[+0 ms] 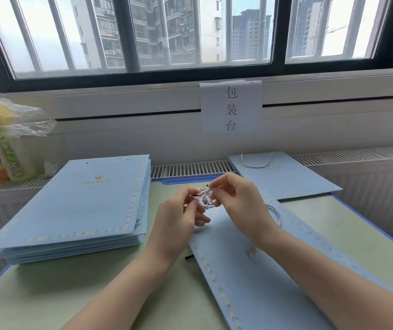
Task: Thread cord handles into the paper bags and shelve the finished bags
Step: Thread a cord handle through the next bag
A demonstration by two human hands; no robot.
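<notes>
Hands meet above the flat blue bag (pixel 257 258) on the green table (pixel 47 294), left hand (pixel 178 215) and right hand (pixel 240 198) each pinching the coiled silver cord (pixel 205 198) with curled fingertips, between the bag stack (pixel 81 206) and a handled bag (pixel 283 177).

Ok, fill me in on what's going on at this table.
A person is fitting cord handles to blue paper bags. Both hands, left hand and right hand, pinch a bundled cord above an open flat bag that already shows one handle. A stack of unthreaded bags waits left; a finished bag lies behind.
</notes>
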